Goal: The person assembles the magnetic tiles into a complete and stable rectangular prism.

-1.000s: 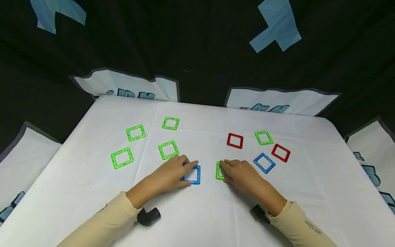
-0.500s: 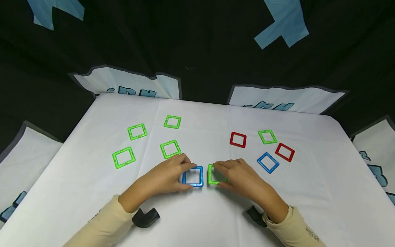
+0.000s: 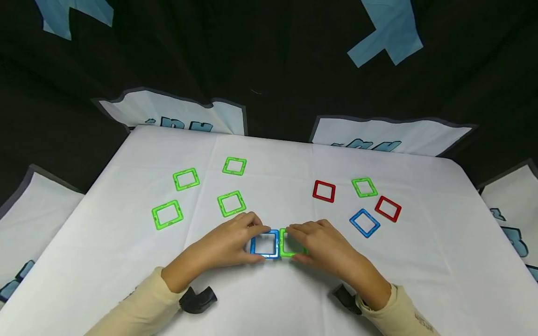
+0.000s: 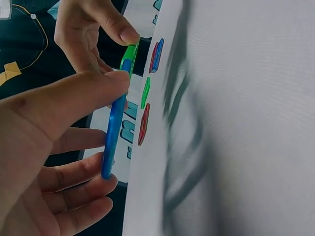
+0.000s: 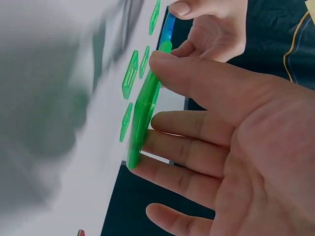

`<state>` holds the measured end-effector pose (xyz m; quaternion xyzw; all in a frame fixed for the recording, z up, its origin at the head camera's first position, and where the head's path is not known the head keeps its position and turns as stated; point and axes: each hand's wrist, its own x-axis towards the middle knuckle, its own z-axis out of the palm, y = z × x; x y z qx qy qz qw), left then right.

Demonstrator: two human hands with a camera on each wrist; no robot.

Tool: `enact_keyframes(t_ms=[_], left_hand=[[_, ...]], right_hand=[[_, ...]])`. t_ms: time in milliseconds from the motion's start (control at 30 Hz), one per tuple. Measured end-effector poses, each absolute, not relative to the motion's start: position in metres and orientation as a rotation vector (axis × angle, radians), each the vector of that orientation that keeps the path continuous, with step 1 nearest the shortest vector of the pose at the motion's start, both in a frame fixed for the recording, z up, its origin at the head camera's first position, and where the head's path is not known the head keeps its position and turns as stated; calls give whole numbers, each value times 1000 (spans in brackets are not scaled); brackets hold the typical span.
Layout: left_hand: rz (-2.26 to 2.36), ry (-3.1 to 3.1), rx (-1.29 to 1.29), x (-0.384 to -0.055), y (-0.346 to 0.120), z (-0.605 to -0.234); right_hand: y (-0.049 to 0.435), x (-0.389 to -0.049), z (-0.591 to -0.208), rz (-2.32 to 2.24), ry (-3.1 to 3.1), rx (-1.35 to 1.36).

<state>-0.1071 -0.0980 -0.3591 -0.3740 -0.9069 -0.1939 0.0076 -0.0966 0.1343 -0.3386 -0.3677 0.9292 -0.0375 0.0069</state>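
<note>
Holding both pieces at one height and tilt is, we judge, the key to this step, which looks like joining edge to edge. With the left hand (image 3: 231, 240) we pinch the glossy blue plastic square frame (image 4: 114, 129), thumb on the near bar and fingertips at the far bar; with the right hand (image 3: 329, 243) we pinch the glossy green plastic square frame (image 5: 146, 105) likewise. Both frames are raised off the white cloth-covered table (image 3: 260, 303), between the hands, their facing bars appearing to touch. Since our fingertips lie close to that seam, we should keep them out of it, line up the corners and press inward evenly; lopsided force could twist the joint. We should also clear the loose green frame (image 3: 222, 206) lying just beyond the left hand.
</note>
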Motion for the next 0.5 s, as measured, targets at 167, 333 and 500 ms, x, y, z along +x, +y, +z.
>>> enact_keyframes(t_ms=[167,333,500], left_hand=[[-619,-2851,-1194,-107,-97,-362],[-592,-2833,-1216,-109,-96,-365],[-596,-2867,-1209,-108,-97,-367]], right_hand=[[134,-97,-342,-113,2872,-1144],[134,-97,-343,-86,2873,-1149],[133,-96,-344,-106,2849,-1119]])
